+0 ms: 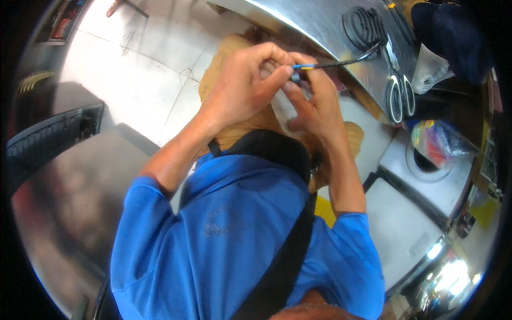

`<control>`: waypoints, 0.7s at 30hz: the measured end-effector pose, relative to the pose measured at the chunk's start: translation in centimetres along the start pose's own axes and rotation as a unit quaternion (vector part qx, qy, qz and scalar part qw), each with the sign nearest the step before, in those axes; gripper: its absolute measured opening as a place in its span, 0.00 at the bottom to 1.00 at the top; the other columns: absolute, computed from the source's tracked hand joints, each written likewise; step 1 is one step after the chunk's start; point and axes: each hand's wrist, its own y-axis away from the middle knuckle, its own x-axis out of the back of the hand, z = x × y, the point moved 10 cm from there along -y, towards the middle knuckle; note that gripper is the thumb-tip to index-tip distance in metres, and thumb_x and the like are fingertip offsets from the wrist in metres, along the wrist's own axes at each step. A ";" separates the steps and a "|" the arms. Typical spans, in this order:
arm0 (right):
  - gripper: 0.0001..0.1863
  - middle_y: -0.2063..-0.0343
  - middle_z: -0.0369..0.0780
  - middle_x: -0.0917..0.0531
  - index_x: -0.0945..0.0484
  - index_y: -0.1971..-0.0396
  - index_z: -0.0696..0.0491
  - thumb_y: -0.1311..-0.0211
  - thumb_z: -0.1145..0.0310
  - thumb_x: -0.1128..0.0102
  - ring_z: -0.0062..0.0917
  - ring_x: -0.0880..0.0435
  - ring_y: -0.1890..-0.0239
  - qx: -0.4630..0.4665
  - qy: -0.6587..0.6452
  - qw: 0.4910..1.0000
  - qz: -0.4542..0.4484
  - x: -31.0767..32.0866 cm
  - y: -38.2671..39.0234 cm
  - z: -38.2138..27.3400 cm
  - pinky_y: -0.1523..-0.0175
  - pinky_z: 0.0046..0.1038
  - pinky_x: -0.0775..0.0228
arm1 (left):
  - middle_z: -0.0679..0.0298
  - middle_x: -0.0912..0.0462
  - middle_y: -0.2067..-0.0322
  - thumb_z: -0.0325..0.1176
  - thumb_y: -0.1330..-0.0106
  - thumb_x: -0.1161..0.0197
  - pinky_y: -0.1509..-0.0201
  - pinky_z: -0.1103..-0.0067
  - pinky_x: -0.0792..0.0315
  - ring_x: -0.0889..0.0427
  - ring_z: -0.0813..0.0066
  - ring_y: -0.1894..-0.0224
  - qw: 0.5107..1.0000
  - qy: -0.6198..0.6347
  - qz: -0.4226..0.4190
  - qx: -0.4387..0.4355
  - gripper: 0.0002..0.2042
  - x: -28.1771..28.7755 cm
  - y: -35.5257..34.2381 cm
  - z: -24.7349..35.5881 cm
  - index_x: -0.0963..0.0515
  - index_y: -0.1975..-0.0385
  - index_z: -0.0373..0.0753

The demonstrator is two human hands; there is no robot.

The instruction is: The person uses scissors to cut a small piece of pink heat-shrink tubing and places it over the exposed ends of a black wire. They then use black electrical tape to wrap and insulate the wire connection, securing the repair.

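Note:
Both my hands meet above my lap. A black electrical cable [346,62] reaches into them from the right, its bared end showing a blue wire [302,67] and a yellow one. My left hand [250,80] pinches the blue wire between thumb and curled fingers. Around the cable's end are the bent fingers of my right hand [319,98], close against the left fingertips. A small bluish piece [295,78] shows between the two hands; its kind is too blurred to tell. The cable's other part lies as a black coil [364,29] on the metal table.
White-handled scissors [396,90] lie at the edge of the shiny metal table [314,24]. Beyond them are a clear plastic bag [428,69] and dark cloth [453,32]. A colourful plastic packet [434,141] rests on a white surface at right. A dark panel [80,186] stands at left.

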 end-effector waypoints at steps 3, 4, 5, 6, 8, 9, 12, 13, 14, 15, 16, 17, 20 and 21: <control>0.20 0.48 0.52 0.21 0.25 0.44 0.60 0.33 0.68 0.36 0.45 0.19 0.46 0.008 0.053 0.999 0.006 0.5 0.4 -1.2 0.41 0.39 0.27 | 0.66 0.17 0.70 0.25 0.29 0.36 0.64 0.82 0.25 0.19 0.83 0.68 0.994 -0.050 0.040 -0.084 0.05 0.4 0.1 1.2 0.19 0.58 0.32; 0.20 0.49 0.52 0.20 0.25 0.44 0.60 0.32 0.68 0.37 0.46 0.19 0.47 0.029 0.070 0.997 0.018 0.6 0.4 -1.7 0.41 0.39 0.27 | 0.65 0.17 0.70 0.25 0.30 0.36 0.64 0.81 0.25 0.19 0.81 0.68 0.989 -0.067 0.055 -0.123 0.05 0.4 0.2 1.9 0.19 0.58 0.32; 0.19 0.50 0.52 0.20 0.25 0.44 0.60 0.32 0.68 0.38 0.47 0.19 0.48 0.051 0.085 0.995 0.029 0.7 0.6 -2.1 0.42 0.39 0.27 | 0.63 0.17 0.70 0.24 0.31 0.35 0.64 0.79 0.25 0.18 0.78 0.69 0.988 -0.066 0.060 -0.125 0.05 0.4 0.1 2.0 0.19 0.58 0.32; 0.19 0.51 0.53 0.20 0.25 0.45 0.60 0.31 0.67 0.38 0.47 0.20 0.49 0.042 0.084 0.995 0.027 0.7 0.6 -2.1 0.42 0.40 0.27 | 0.61 0.17 0.70 0.24 0.32 0.35 0.64 0.78 0.24 0.17 0.75 0.69 0.988 -0.065 0.064 -0.128 0.05 0.3 0.1 2.3 0.19 0.59 0.32; 0.20 0.52 0.53 0.21 0.26 0.45 0.60 0.31 0.65 0.39 0.47 0.20 0.51 0.026 0.080 0.996 0.021 0.8 0.6 -2.2 0.42 0.40 0.27 | 0.58 0.17 0.70 0.23 0.33 0.35 0.64 0.76 0.24 0.17 0.70 0.69 0.983 -0.081 0.079 -0.142 0.05 0.3 0.2 2.7 0.19 0.59 0.32; 0.20 0.53 0.53 0.21 0.26 0.45 0.60 0.31 0.65 0.40 0.47 0.20 0.51 0.017 0.078 0.996 0.025 0.9 0.7 -2.0 0.43 0.40 0.27 | 0.57 0.17 0.71 0.22 0.34 0.35 0.64 0.75 0.24 0.16 0.68 0.69 0.979 -0.098 0.091 -0.155 0.05 0.4 0.3 3.1 0.19 0.60 0.32; 0.20 0.53 0.53 0.21 0.26 0.45 0.60 0.31 0.63 0.40 0.47 0.20 0.52 -0.002 0.079 0.996 0.041 1.0 1.0 -1.3 0.44 0.40 0.27 | 0.57 0.17 0.72 0.22 0.35 0.34 0.65 0.74 0.23 0.16 0.65 0.70 0.971 -0.136 0.095 -0.171 0.05 0.4 0.2 3.4 0.19 0.61 0.32; 0.20 0.54 0.53 0.21 0.26 0.46 0.60 0.31 0.63 0.40 0.48 0.20 0.52 -0.005 0.083 0.995 0.046 0.9 0.9 -1.3 0.44 0.40 0.27 | 0.57 0.18 0.72 0.22 0.35 0.34 0.65 0.73 0.24 0.16 0.64 0.70 0.970 -0.146 0.092 -0.172 0.04 0.4 0.2 3.3 0.18 0.62 0.32; 0.20 0.54 0.54 0.21 0.25 0.46 0.61 0.32 0.64 0.40 0.48 0.20 0.52 -0.008 0.085 0.995 0.051 0.9 0.9 -1.3 0.45 0.40 0.27 | 0.57 0.18 0.73 0.22 0.35 0.34 0.66 0.74 0.24 0.17 0.65 0.70 0.970 -0.139 0.098 -0.171 0.04 0.5 0.2 3.3 0.18 0.62 0.32; 0.19 0.54 0.54 0.21 0.25 0.47 0.61 0.33 0.64 0.40 0.48 0.20 0.53 -0.015 0.081 0.995 0.047 0.9 0.8 -1.3 0.45 0.41 0.27 | 0.57 0.17 0.73 0.22 0.35 0.34 0.66 0.74 0.24 0.17 0.66 0.71 0.971 -0.131 0.104 -0.170 0.04 0.5 0.3 3.1 0.18 0.62 0.32; 0.18 0.55 0.54 0.21 0.24 0.48 0.61 0.33 0.65 0.40 0.48 0.20 0.53 -0.022 0.076 0.996 0.044 1.0 0.7 -1.6 0.46 0.41 0.27 | 0.57 0.17 0.73 0.22 0.35 0.34 0.67 0.74 0.25 0.17 0.67 0.71 0.972 -0.123 0.110 -0.169 0.04 0.6 0.3 3.1 0.17 0.63 0.33; 0.18 0.55 0.53 0.20 0.23 0.49 0.61 0.34 0.66 0.41 0.48 0.20 0.54 -0.030 0.073 0.996 0.041 1.1 0.6 -1.6 0.47 0.41 0.26 | 0.57 0.17 0.73 0.22 0.35 0.34 0.68 0.75 0.25 0.17 0.69 0.72 0.975 -0.123 0.101 -0.154 0.04 0.6 0.2 3.0 0.17 0.63 0.32; 0.15 0.58 0.52 0.19 0.21 0.53 0.61 0.35 0.67 0.41 0.48 0.19 0.56 -0.011 0.069 0.996 0.050 1.6 0.5 -1.4 0.48 0.42 0.26 | 0.57 0.17 0.73 0.23 0.34 0.34 0.69 0.79 0.27 0.19 0.76 0.74 0.983 -0.106 0.079 -0.124 0.04 0.4 0.2 2.7 0.17 0.63 0.32; 0.15 0.59 0.52 0.19 0.21 0.54 0.61 0.35 0.67 0.41 0.47 0.19 0.56 -0.017 0.060 0.997 0.054 1.7 0.4 -1.2 0.48 0.41 0.26 | 0.59 0.16 0.73 0.24 0.33 0.34 0.70 0.80 0.27 0.19 0.78 0.74 0.985 -0.092 0.075 -0.124 0.04 0.2 0.2 2.2 0.18 0.63 0.31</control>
